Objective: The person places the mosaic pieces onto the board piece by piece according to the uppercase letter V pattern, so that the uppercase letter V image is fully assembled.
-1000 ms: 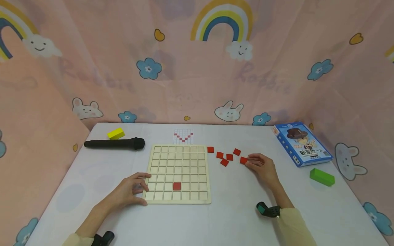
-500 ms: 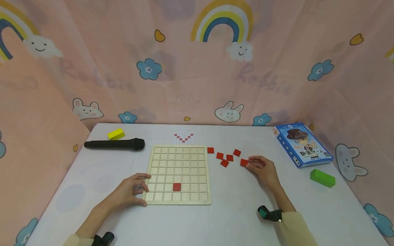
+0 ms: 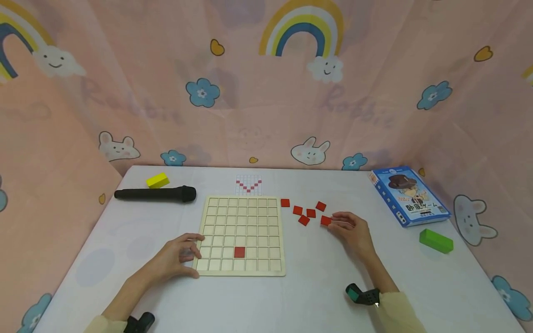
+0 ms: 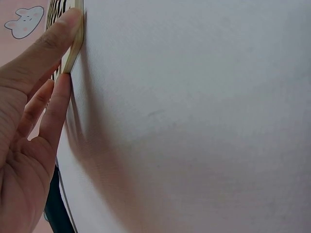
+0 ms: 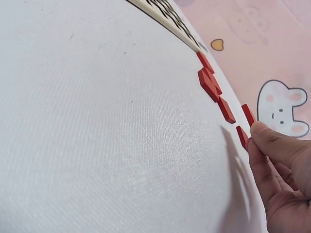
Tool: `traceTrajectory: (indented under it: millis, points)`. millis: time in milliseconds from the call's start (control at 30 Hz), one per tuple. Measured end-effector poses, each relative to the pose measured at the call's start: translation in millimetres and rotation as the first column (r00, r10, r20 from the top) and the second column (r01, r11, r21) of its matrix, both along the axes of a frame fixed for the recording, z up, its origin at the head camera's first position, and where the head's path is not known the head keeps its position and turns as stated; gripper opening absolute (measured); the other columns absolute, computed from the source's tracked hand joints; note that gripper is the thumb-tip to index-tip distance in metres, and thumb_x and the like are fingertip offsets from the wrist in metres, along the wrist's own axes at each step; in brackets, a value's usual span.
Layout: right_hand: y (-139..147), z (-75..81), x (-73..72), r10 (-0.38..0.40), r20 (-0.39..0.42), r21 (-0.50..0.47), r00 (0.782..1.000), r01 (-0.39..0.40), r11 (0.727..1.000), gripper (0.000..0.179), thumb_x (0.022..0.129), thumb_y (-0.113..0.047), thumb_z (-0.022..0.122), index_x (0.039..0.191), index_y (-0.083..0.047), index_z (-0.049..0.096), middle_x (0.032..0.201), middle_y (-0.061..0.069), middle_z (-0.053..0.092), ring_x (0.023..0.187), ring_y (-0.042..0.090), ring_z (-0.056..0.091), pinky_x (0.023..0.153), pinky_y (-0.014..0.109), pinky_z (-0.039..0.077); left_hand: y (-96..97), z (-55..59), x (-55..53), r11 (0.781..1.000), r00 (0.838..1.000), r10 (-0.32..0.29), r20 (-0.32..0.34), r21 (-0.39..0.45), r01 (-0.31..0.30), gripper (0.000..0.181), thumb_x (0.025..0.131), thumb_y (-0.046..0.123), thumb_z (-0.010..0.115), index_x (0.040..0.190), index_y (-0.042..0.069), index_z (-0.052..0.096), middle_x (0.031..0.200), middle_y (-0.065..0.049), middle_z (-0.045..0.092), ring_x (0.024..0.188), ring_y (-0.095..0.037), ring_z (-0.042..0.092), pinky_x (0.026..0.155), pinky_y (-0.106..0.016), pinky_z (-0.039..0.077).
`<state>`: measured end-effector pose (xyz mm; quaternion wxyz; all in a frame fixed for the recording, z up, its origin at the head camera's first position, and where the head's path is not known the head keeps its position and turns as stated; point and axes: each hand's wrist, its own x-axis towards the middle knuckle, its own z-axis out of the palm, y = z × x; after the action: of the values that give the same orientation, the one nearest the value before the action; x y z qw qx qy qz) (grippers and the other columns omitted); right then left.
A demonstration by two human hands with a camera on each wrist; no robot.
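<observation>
My left hand (image 3: 172, 259) rests at the left edge of a pale wooden grid board (image 3: 241, 273). Its thumb touches near the front left corner and its fingertips lie along the edge, as the left wrist view also shows from low down. One red square tile (image 3: 239, 252) sits in a cell in the board's lower part. Right of the board, my right hand (image 3: 354, 233) pinches another red tile (image 3: 325, 220) by its right side between thumb and fingers, low over the table. Several loose red tiles (image 3: 310, 213) lie between that hand and the board.
A small printed grid (image 3: 248, 185) with a red V pattern lies behind the board. At the back left are a black microphone (image 3: 154, 194) and a yellow block (image 3: 157, 181). A blue box (image 3: 410, 194) and a green block (image 3: 436, 240) stand at the right.
My right hand first shifts slightly toward me, then left, and the red tile at its fingertips moves along with it. The left hand and the board stay put.
</observation>
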<state>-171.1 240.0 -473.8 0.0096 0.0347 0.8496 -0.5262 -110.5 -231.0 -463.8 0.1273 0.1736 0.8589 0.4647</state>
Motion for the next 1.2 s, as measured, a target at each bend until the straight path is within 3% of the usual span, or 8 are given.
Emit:
traceTrajectory:
  millis: [300,700,900,1200]
  points:
    - [-13,-0.7,3.3,0.010,0.003,-0.029,1.000,-0.010,1.000,0.037,0.089,-0.013,0.069,0.123,-0.002,0.057,0.119,0.018,0.062,0.105,0.024,0.064,0.084,0.009,0.052,-0.8,-1.4,-1.0,1.000,1.000,-0.007,-0.006,0.002,0.007,0.036,0.057,0.009,0.090,0.082,0.009,0.064,0.136,-0.019,0.046,0.125,-0.047,0.042,0.089,-0.022,0.055]
    - [-43,-8.8,16.4,0.021,-0.015,-0.101,1.000,-0.023,0.995,0.036,0.086,-0.010,0.072,0.118,-0.001,0.060,0.113,0.017,0.066,0.095,0.015,0.068,0.085,0.010,0.052,-2.0,-2.3,0.2,1.000,1.000,-0.003,0.010,0.010,0.003,0.036,0.058,0.008,0.089,0.082,0.008,0.063,0.136,-0.020,0.045,0.125,-0.048,0.042,0.088,-0.023,0.056]
    - [-62,-11.3,22.8,0.011,-0.049,-0.108,0.999,-0.016,0.994,0.035,0.082,-0.006,0.074,0.114,-0.002,0.062,0.110,0.015,0.067,0.093,0.018,0.068,0.083,0.011,0.054,-1.5,-3.1,0.0,1.000,1.000,-0.001,0.019,0.011,0.000,0.036,0.057,0.008,0.089,0.082,0.008,0.063,0.136,-0.020,0.045,0.124,-0.048,0.042,0.088,-0.024,0.056]
    - [-80,-8.0,23.6,0.049,-0.018,-0.183,0.999,-0.051,0.982,0.035,0.082,-0.004,0.075,0.114,0.000,0.062,0.111,0.016,0.066,0.097,0.023,0.067,0.086,0.014,0.054,-0.3,-0.8,1.6,1.000,1.000,-0.010,0.010,0.017,0.010,0.036,0.058,0.008,0.089,0.083,0.009,0.063,0.136,-0.019,0.045,0.125,-0.046,0.042,0.090,-0.023,0.055]
